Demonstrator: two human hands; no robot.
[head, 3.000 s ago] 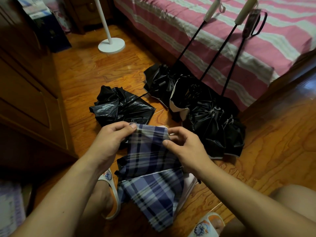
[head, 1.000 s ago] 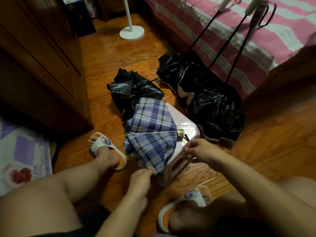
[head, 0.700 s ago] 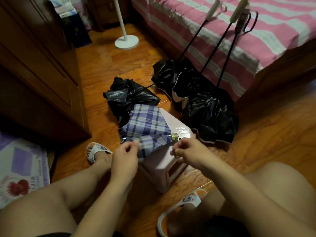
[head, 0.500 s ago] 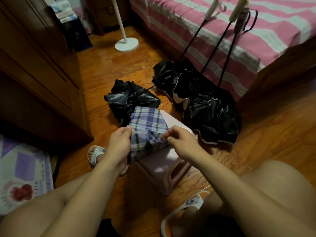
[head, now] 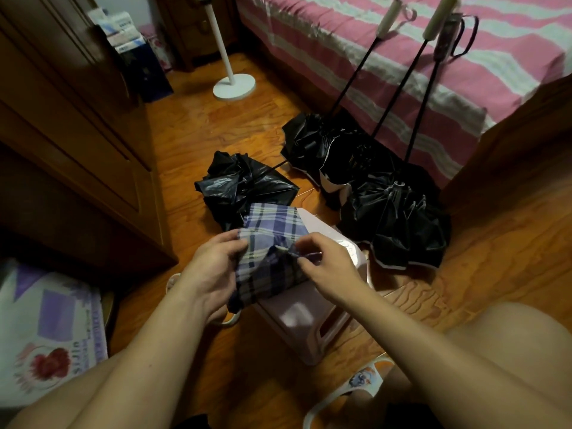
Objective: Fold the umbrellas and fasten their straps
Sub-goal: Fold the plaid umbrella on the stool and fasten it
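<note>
left hand (head: 213, 270) gripping plaid umbrella (head: 272, 252) bundle's side | right hand (head: 328, 261) pinching its strap (head: 305, 257) | umbrella between hands, over pink stool (head: 309, 311) | black umbrellas (head: 399, 218) beyond, on floor

The purple-and-white plaid cloth umbrella (head: 272, 243) looks soft and matt, lying over a smooth, faintly shiny pale pink plastic stool (head: 309, 317). At twelve and one o'clock from it, the crumpled black umbrella canopies (head: 399, 218) have a slick sheen, and the orange wooden floor (head: 495, 243) is polished glossy.
</note>
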